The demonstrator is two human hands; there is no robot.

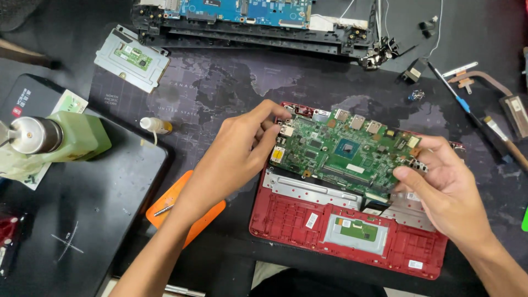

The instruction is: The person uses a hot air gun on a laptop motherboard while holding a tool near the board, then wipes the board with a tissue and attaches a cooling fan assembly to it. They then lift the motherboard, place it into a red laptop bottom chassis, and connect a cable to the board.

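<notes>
Both hands are pinching the green circuit board (346, 157) by its ends, the left hand (242, 151) at the left edge, the right hand (445, 184) at the right; its long axis is running across mid-frame, above the red laptop shell (286, 217).

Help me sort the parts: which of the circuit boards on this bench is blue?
The blue circuit board at the top edge, sitting in the black laptop chassis. The large board held by both hands is green.

head view, steep downward, close over desk (220, 82)
</notes>
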